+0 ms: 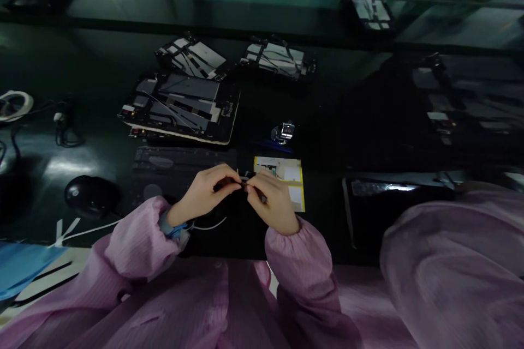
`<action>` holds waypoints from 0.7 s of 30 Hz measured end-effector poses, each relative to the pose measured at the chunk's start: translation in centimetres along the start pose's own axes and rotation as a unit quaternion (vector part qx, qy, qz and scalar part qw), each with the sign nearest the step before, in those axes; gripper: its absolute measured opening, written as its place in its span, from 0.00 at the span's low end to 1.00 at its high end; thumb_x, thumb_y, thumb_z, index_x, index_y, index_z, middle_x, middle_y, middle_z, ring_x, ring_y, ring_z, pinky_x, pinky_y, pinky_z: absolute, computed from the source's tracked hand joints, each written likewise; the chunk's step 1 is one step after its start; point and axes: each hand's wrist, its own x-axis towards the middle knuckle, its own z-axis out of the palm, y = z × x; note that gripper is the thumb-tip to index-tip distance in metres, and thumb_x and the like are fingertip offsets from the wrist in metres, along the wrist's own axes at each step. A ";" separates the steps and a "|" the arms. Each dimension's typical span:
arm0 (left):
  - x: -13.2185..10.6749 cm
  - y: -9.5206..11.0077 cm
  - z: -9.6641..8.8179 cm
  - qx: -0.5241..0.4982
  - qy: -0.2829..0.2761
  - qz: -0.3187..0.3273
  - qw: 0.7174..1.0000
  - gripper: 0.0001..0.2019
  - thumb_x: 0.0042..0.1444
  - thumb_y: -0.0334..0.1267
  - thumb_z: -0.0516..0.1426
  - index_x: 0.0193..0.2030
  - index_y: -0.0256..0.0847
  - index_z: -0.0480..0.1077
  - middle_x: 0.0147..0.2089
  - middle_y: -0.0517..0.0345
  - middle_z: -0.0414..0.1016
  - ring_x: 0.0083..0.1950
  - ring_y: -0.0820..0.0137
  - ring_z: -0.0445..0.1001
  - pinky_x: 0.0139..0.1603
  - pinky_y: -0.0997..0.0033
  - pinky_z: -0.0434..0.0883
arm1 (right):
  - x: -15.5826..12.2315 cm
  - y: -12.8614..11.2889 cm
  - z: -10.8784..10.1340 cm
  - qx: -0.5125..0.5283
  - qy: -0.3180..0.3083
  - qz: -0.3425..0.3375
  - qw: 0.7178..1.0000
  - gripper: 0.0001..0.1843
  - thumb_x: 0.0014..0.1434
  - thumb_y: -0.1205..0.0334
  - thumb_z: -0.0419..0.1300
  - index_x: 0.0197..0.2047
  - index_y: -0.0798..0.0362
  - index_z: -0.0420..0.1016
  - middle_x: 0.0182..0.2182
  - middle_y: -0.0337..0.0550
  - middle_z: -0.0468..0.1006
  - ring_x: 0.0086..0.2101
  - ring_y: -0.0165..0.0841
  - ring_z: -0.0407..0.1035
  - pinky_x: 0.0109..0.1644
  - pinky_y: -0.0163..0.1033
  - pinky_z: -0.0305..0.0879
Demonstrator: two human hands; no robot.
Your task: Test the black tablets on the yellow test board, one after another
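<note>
My left hand [207,192] and my right hand [273,203] meet fingertip to fingertip just above the dark bench, both pinched on a small dark part [244,181] too tiny to name. Both arms wear pink sleeves, and a blue wrist strap [174,227] with a white cord sits on the left wrist. Directly behind the right hand lies a white sheet with a yellow edge [286,174]. An opened tablet-like device [182,106] with grey plates and cables lies flat beyond the hands.
Two more opened devices [192,57] [276,58] lie further back. A small shiny metal fixture [284,132] stands right of the near device. A black round object [90,194] sits at left. Another person's pink-sleeved arm [454,272] fills the lower right.
</note>
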 end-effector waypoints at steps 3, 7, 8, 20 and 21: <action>-0.1 -0.1 0.2 0.031 0.004 0.036 0.999 0.01 0.60 0.33 0.57 0.37 0.40 0.69 0.38 0.57 0.73 0.39 0.72 0.72 0.42 0.73 0.69 | -0.2 0.1 0.1 -0.023 -0.005 -0.016 1.000 0.11 0.59 0.70 0.51 0.26 0.53 0.66 0.22 0.37 0.67 0.30 0.30 0.60 0.37 0.36 0.58; -0.2 -0.2 0.3 0.043 0.001 0.067 0.997 0.01 0.60 0.30 0.56 0.38 0.39 0.68 0.38 0.57 0.73 0.41 0.73 0.72 0.44 0.73 0.69 | -0.3 0.1 0.1 -0.050 -0.005 -0.040 0.998 0.11 0.59 0.69 0.51 0.25 0.53 0.66 0.21 0.37 0.66 0.30 0.30 0.59 0.37 0.37 0.57; -0.2 -0.2 0.3 0.044 -0.001 0.070 0.997 0.02 0.60 0.30 0.56 0.38 0.39 0.68 0.38 0.57 0.72 0.41 0.73 0.72 0.44 0.73 0.69 | -0.4 0.1 0.1 -0.053 -0.004 -0.042 0.998 0.11 0.59 0.69 0.51 0.26 0.53 0.66 0.21 0.38 0.66 0.30 0.30 0.59 0.37 0.37 0.57; -0.4 -0.2 0.3 0.053 -0.025 0.062 0.996 0.02 0.62 0.32 0.54 0.38 0.40 0.68 0.37 0.57 0.71 0.40 0.73 0.72 0.42 0.72 0.70 | -0.5 0.3 -0.1 -0.069 -0.015 -0.056 0.996 0.10 0.58 0.69 0.52 0.28 0.52 0.70 0.22 0.39 0.68 0.31 0.32 0.59 0.38 0.40 0.58; -0.4 -0.2 0.3 0.055 -0.028 0.057 0.996 0.02 0.62 0.32 0.54 0.38 0.40 0.68 0.37 0.57 0.71 0.39 0.72 0.72 0.42 0.72 0.70 | -0.6 0.3 -0.1 -0.070 -0.015 -0.058 0.996 0.10 0.58 0.69 0.52 0.28 0.52 0.71 0.22 0.39 0.68 0.32 0.32 0.60 0.38 0.40 0.58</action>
